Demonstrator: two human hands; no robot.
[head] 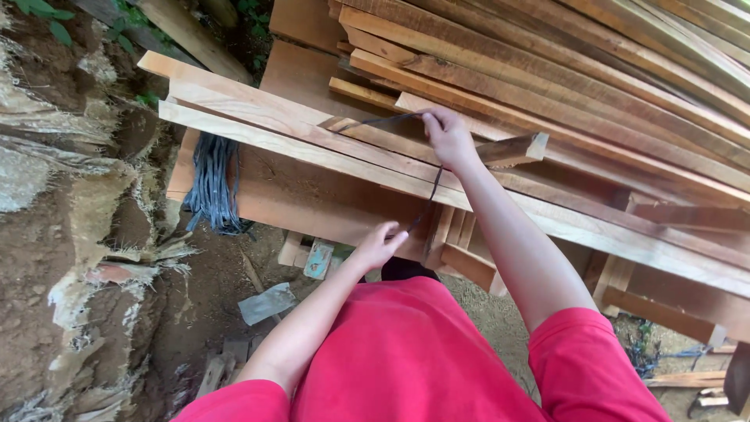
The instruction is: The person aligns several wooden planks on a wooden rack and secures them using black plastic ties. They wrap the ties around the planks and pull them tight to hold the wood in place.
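Observation:
My right hand (447, 137) rests on top of a stack of long wooden planks (547, 101) and pinches a thin dark cord (375, 122) that runs left across the boards. The same cord drops over the front plank's edge (434, 184) down to my left hand (379, 245). My left hand grips its lower end in front of the stack, fingers closed around it. A short wooden offcut (512, 150) lies on the planks just right of my right hand. My red shirt fills the bottom of the view.
A bundle of grey-blue cords (214, 186) hangs over the stack's left end. An earth bank with dry fibres (70, 203) rises on the left. Scrap wood and a pale scrap (267, 303) lie on the dirt ground below. More timber pieces (664, 312) sit at lower right.

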